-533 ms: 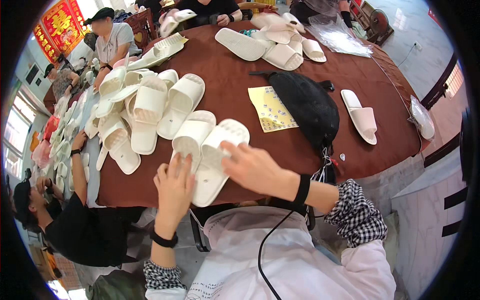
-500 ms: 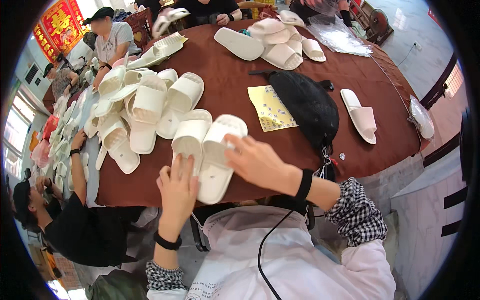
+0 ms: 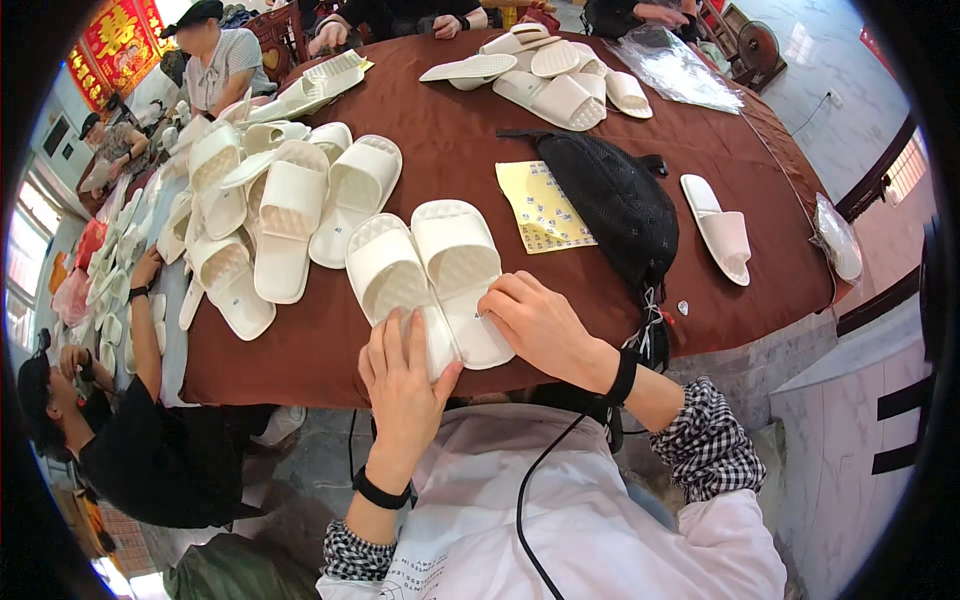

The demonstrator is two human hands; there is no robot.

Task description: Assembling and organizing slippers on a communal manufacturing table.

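Two cream slide slippers lie side by side in front of me, toes pointing away: a left slipper and a right slipper. Over the left slipper's heel, my left hand rests with long straight fingers on the insole and the thumb spread aside. My right hand has its fingers bent together over the right slipper's outer edge, touching the insole beside a small printed sticker. The right thumb is mostly hidden. A heap of matching slippers lies just left of the pair.
On the brown tablecloth are a yellow sticker sheet, a black bag and a single slipper. More slippers and clear plastic bags lie at the far side. Co-workers are around the table.
The slipper pair has turned, its heels swinging right. My left hand moved right with it; my right hand went from the right slipper's strap to its insole edge.
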